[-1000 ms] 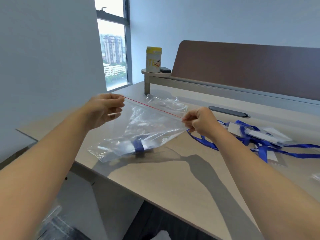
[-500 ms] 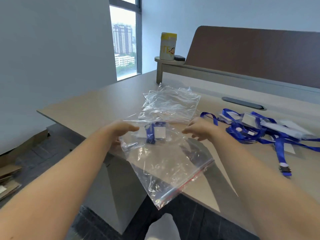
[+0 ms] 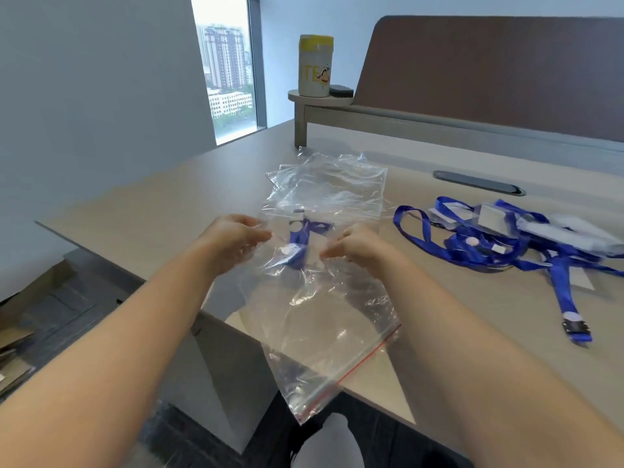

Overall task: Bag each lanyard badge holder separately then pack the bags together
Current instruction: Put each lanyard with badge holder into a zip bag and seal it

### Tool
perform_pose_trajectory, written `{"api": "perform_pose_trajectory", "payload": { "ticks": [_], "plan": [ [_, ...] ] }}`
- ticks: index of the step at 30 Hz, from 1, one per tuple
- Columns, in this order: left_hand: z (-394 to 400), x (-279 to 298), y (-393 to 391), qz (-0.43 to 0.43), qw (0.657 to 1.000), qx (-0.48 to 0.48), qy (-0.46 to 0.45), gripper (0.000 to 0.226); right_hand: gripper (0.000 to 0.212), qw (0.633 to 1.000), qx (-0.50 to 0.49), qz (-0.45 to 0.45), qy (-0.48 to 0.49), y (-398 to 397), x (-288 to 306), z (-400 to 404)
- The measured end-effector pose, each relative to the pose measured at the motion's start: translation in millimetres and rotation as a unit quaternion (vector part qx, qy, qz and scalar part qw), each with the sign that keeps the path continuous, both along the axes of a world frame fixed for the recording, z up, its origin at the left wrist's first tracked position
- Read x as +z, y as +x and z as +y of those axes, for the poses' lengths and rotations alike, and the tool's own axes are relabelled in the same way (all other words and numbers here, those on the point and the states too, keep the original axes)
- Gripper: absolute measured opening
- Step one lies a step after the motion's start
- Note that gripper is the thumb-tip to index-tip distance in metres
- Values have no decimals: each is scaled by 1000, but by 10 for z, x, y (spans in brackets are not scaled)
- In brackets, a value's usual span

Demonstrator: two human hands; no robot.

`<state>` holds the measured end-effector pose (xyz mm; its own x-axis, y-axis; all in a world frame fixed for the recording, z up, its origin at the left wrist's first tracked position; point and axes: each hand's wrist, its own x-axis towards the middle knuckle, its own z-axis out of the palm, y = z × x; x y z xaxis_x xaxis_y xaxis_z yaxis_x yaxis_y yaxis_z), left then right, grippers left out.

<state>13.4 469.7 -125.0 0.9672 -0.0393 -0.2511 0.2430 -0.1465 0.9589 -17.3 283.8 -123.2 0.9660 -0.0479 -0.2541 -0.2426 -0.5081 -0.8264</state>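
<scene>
Bag in hand: a clear zip bag (image 3: 317,319) with a red strip at its mouth lies over the near edge of the bench (image 3: 162,211). The mouth end hangs off the edge toward the person.
Inside it: one blue lanyard badge holder (image 3: 300,241) sits at the far, closed end, between the two hands.
Left hand (image 3: 233,241): fingers curled, its grip looks to pinch the bag's left side.
Right hand (image 3: 358,246): fingers curled at the bag's right side; it looks like a pinch, but blur hides the tips.
Doing it well: I think the bag is being laid down flat. Push the air out gently and check that the red strip is shut all along.
Edges: the hanging end could slide off. Move the whole bag farther onto the bench.
Room: empty clear bags (image 3: 334,184) lie just behind. The pile of lanyards (image 3: 499,238) lies to the right, well apart. Bare bench lies to the left.
</scene>
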Motion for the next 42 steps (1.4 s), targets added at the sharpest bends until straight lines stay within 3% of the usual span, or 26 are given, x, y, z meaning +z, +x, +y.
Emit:
{"api": "perform_pose_trajectory", "payload": {
  "ticks": [3,5,6,10,12,16,17,22,26,29,31,40,42],
  "plan": [
    [-9,192,-102,-35,999,-4,-40,19,15,998,-19,-57,19,-74,114,-47],
    [-67,330,-189,-53,996,-1,-73,19,47,995,-48,-76,49,-128,196,-124],
    [-113,396,-227,-62,994,0,-88,19,50,993,-52,-77,70,-175,244,-172],
    [-451,572,-344,-93,990,-20,-106,20,10,986,-46,-78,140,-415,440,-416],
    [-715,608,-388,-107,989,-45,-89,19,16,977,-83,-100,171,-558,508,-625],
    [-1415,613,-492,-128,982,-130,-49,11,11,965,-185,-163,93,-863,532,-1216],
    [-1608,603,-532,-131,979,-152,-41,13,18,957,-215,-175,79,-941,516,-1401],
    [-2574,485,-703,-183,956,-226,33,15,28,901,-374,-217,24,-1498,478,-2304],
    [-3231,433,-733,-236,923,-275,129,34,3,839,-491,-231,-28,-1821,447,-2963],
    [-3660,380,-682,-268,896,-300,189,38,31,799,-563,-207,-42,-1945,400,-3408],
    [-3944,304,-648,-281,873,-323,232,40,36,782,-596,-180,-32,-2014,328,-3657],
    [-4767,-76,-375,-349,764,-350,415,47,60,767,-629,-103,-71,-2100,-101,-4316],
    [-4832,-132,-327,-362,736,-345,457,50,58,768,-630,-78,-88,-2077,-137,-4365]
  ]
}}
